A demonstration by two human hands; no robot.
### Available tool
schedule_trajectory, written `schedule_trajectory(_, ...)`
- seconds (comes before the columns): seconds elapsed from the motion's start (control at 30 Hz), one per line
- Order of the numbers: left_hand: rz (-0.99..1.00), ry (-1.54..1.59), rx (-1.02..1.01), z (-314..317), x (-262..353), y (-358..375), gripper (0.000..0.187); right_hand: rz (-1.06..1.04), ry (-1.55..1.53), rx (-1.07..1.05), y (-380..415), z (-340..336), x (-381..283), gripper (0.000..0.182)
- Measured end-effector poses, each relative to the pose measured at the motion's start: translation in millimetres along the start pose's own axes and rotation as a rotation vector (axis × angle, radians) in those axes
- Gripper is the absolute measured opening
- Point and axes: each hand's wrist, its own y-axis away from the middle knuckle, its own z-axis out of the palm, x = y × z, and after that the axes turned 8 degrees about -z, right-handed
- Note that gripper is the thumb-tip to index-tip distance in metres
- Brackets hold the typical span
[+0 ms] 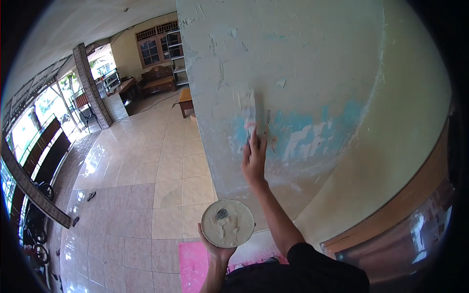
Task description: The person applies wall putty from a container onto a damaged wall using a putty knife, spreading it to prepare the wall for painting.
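My right hand [255, 161] is closed around the handle of a putty knife [250, 108], its index finger stretched along the tool. The pale blade lies at the wall [303, 58], above a patch of light blue paint [312, 132] with white scraped spots. Lower down, my left hand [218, 250] grips a round tub [203, 229] from below and the side. Creamy white putty [229, 232] fills the tub, with a dark grey spot near its upper left.
Under the tub, a pink board [192, 268] lies on the tiled floor [132, 205]. A wooden-framed panel [391, 210] stands at the right. Farther back are a wooden bench [159, 80], a small table [185, 100] and a pillar [93, 88]. Sandals [91, 196] lie at left.
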Motion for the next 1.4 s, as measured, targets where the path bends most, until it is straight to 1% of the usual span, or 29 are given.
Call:
schedule_trajectory(0.1,0.009,0.012,0.027,-2.0,0.6,-0.5,0.079,0.032,0.010,-0.031,-22.7,-1.3,-3.0,0.057)
schedule_trajectory(0.13,0.011,0.009,0.023,0.0,0.2,-0.5,0.079,0.030,0.009,-0.027,-16.7,-0.9,-1.7,0.057)
schedule_trajectory(0.23,0.038,-0.023,0.000,4.1,-2.3,0.2,0.079,0.107,0.023,-0.075,27.8,0.1,7.8,0.060)
schedule_trajectory(0.3,0.024,-0.021,0.024,-0.2,-0.7,0.8,0.079,0.111,0.019,-0.095,53.6,-2.6,12.9,0.061)
schedule_trajectory(0.33,0.023,-0.020,0.025,0.0,-0.6,0.9,0.079,0.114,0.016,-0.116,54.5,-5.0,9.5,0.061)
schedule_trajectory(0.4,0.008,-0.028,-0.016,2.1,-1.5,1.1,0.078,0.080,0.014,-0.084,45.2,-5.0,10.5,0.061)
schedule_trajectory(0.53,0.019,-0.006,0.008,5.0,-2.7,1.0,0.078,0.020,-0.042,-0.019,-7.8,-1.2,2.5,0.062)
schedule_trajectory(0.63,0.008,-0.003,-0.027,5.3,-3.8,0.8,0.078,0.069,-0.031,-0.037,-8.9,4.1,6.2,0.062)
schedule_trajectory(0.77,0.028,-0.004,-0.009,1.2,-3.2,-0.5,0.077,0.080,0.001,-0.075,52.0,1.5,15.4,0.062)
schedule_trajectory(0.83,0.033,-0.004,-0.001,0.9,-3.1,-0.1,0.076,0.154,-0.008,-0.110,67.6,-4.9,11.3,0.062)
schedule_trajectory(0.87,0.029,0.005,-0.003,2.5,-3.7,0.4,0.076,0.157,-0.006,-0.112,62.7,-5.8,10.8,0.062)
schedule_trajectory(0.9,0.024,0.015,-0.004,3.6,-4.3,1.4,0.076,0.100,-0.006,-0.086,54.1,-4.1,13.0,0.061)
schedule_trajectory(0.93,0.024,0.016,0.000,4.8,-4.8,1.9,0.076,0.042,-0.008,-0.060,38.6,-3.0,9.8,0.060)
schedule_trajectory(0.97,0.027,0.010,-0.002,6.3,-5.0,1.9,0.075,0.044,-0.009,-0.063,20.2,-1.0,7.4,0.060)
schedule_trajectory(1.03,0.033,0.004,-0.007,7.5,-5.5,2.3,0.075,-0.018,-0.031,-0.018,-11.0,3.6,4.2,0.059)
schedule_trajectory(1.07,0.030,0.003,-0.021,7.8,-6.0,2.0,0.075,-0.020,-0.032,-0.018,-12.9,5.0,4.1,0.059)
schedule_trajectory(1.13,0.028,0.002,-0.037,7.6,-6.3,2.5,0.075,0.068,-0.001,-0.093,-15.0,6.8,3.6,0.062)
schedule_trajectory(1.23,0.058,0.036,-0.033,7.0,-7.7,0.6,0.076,0.063,0.033,-0.110,29.8,4.5,13.8,0.061)
schedule_trajectory(1.3,0.049,-0.040,0.017,12.1,-8.9,1.7,0.076,0.083,0.036,-0.139,69.7,-1.2,18.5,0.061)
schedule_trajectory(1.37,0.044,-0.032,0.017,10.1,-8.2,0.6,0.076,0.112,0.043,-0.168,93.5,-14.3,16.5,0.061)
schedule_trajectory(1.4,0.041,-0.023,0.013,8.7,-8.0,0.4,0.076,0.116,-0.011,-0.150,102.1,-22.9,14.9,0.060)
